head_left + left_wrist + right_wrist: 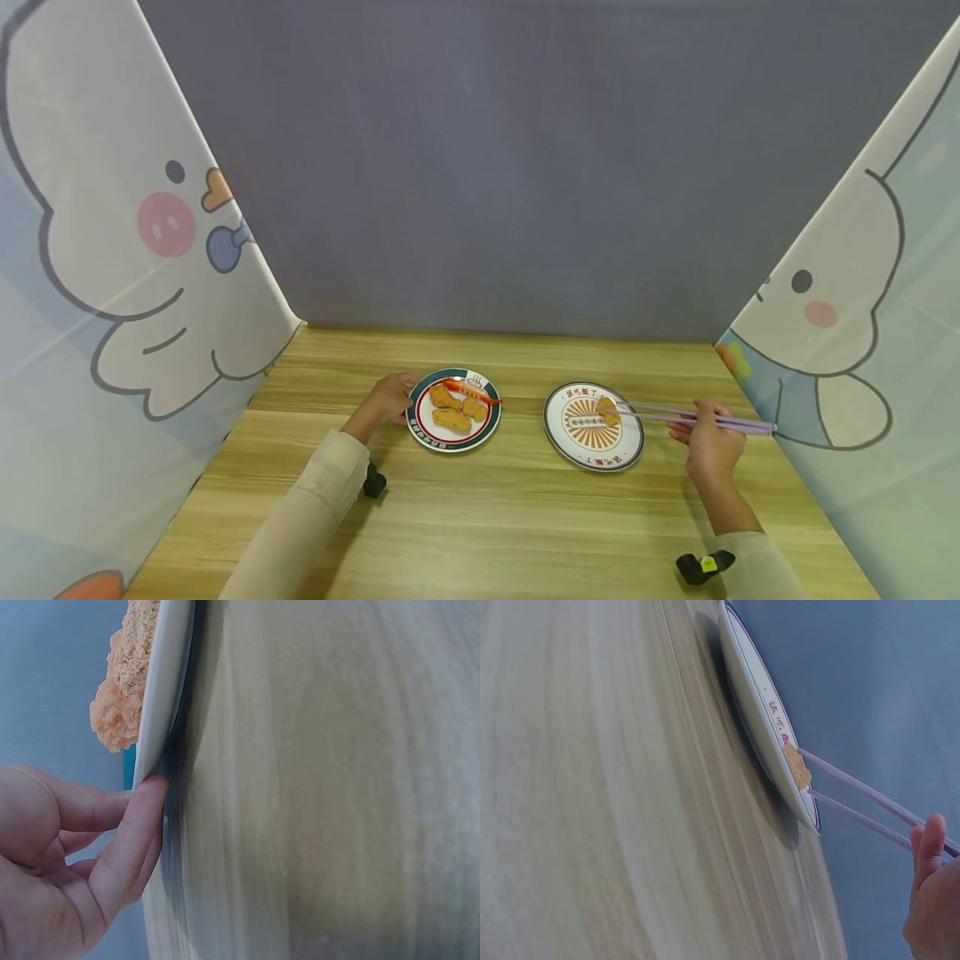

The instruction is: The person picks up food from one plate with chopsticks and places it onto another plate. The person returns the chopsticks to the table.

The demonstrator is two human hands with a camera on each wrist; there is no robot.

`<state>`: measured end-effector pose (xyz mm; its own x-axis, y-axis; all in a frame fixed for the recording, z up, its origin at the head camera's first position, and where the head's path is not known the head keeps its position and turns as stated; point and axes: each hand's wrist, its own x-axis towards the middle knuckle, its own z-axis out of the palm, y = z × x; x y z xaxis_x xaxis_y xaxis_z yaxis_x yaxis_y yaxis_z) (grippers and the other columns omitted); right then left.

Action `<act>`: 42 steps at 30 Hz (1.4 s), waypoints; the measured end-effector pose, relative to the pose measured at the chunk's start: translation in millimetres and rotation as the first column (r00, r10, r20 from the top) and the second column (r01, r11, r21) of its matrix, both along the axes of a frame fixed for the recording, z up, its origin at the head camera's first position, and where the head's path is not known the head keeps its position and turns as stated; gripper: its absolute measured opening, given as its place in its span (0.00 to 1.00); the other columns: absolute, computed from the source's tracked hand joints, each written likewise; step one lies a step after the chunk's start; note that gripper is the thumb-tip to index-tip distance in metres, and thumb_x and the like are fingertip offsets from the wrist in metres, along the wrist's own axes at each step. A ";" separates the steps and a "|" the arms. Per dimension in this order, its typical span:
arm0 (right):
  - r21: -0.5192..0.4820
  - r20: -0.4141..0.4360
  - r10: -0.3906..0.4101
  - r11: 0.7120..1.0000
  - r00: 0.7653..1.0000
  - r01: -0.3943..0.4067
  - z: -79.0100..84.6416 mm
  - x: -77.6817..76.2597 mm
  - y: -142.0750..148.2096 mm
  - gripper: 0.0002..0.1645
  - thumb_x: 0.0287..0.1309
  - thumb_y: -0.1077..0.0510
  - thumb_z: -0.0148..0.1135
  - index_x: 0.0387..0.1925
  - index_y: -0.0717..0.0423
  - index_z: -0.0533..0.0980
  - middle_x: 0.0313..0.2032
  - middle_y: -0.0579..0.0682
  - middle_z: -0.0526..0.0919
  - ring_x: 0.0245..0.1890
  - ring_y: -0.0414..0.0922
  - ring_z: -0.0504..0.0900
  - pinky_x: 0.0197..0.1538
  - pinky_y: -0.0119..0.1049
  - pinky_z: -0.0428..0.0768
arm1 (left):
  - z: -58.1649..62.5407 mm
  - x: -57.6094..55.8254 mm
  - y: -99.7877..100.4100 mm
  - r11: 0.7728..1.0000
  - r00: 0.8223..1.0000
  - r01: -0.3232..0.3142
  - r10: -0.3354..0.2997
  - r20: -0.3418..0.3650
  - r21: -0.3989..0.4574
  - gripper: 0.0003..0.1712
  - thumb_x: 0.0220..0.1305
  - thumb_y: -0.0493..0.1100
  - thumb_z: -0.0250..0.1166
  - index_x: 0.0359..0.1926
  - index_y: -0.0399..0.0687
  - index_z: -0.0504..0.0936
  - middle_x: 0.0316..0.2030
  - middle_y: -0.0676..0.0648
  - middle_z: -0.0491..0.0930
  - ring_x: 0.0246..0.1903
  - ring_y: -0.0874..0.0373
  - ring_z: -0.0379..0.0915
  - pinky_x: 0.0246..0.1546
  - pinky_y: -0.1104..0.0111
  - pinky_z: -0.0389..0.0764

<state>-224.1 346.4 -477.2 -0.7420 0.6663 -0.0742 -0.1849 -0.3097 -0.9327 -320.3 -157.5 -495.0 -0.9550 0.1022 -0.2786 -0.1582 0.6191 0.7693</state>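
Note:
My left hand pinches the left edge of a plate with a dark green rim, thumb above and fingers beneath in the left wrist view. On that plate lie a fried chicken piece, two smaller fried nuggets and an orange-red shrimp. My right hand holds a pair of lavender chopsticks pointing left. Their tips are at a golden fried nugget on the right side of a white plate with a sunburst print and red characters. In the right wrist view the chopsticks spread on either side of this nugget.
Both plates are on a wood-grain table, with a gap between them. A grey fabric panel stands along the back edge. Cartoon-printed panels close off the left and right sides.

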 end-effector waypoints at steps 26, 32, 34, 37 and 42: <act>0.113 0.059 0.010 0.993 0.998 -0.017 2.1 -5.5 -4.2 0.10 0.73 0.60 0.51 0.38 0.64 0.73 0.14 0.48 0.80 0.11 0.42 0.83 0.16 0.33 0.84 | 0.8 1.5 0.9 0.999 1.000 -0.015 0.015 0.009 0.032 0.29 0.63 0.23 0.56 0.66 0.37 0.75 0.54 0.30 0.77 0.38 0.50 0.82 0.28 0.62 0.90; 0.149 0.103 0.023 0.988 0.994 -0.039 3.1 -5.0 -5.8 0.11 0.73 0.59 0.50 0.41 0.65 0.72 0.13 0.47 0.80 0.12 0.40 0.83 0.18 0.32 0.85 | 0.5 2.0 1.1 0.999 1.000 -0.018 0.018 0.004 0.049 0.30 0.61 0.23 0.56 0.66 0.36 0.75 0.53 0.30 0.77 0.38 0.49 0.81 0.27 0.63 0.90; 0.124 0.111 0.022 0.992 0.994 -0.036 2.6 -4.8 -5.9 0.10 0.72 0.60 0.51 0.39 0.64 0.73 0.15 0.47 0.79 0.12 0.40 0.83 0.19 0.31 0.85 | 0.0 2.0 1.2 0.998 1.000 -0.019 0.019 0.003 0.053 0.30 0.61 0.23 0.56 0.65 0.36 0.75 0.53 0.30 0.77 0.38 0.48 0.81 0.27 0.62 0.90; 0.118 0.126 0.028 0.992 0.992 -0.043 1.5 -4.4 -5.8 0.09 0.72 0.60 0.52 0.37 0.63 0.73 0.19 0.47 0.79 0.12 0.41 0.84 0.20 0.31 0.85 | -0.4 2.0 1.0 0.999 1.000 -0.021 0.021 -0.002 0.050 0.31 0.60 0.23 0.55 0.65 0.36 0.75 0.52 0.30 0.78 0.38 0.48 0.81 0.26 0.62 0.90; 0.126 0.104 0.034 0.991 0.994 -0.047 -2.1 -4.6 -6.6 0.10 0.71 0.61 0.52 0.35 0.62 0.76 0.24 0.48 0.78 0.13 0.41 0.84 0.21 0.30 0.86 | 0.6 3.0 0.6 0.999 1.000 -0.024 0.024 -0.008 0.047 0.31 0.59 0.22 0.56 0.65 0.36 0.75 0.52 0.30 0.78 0.37 0.50 0.81 0.26 0.62 0.90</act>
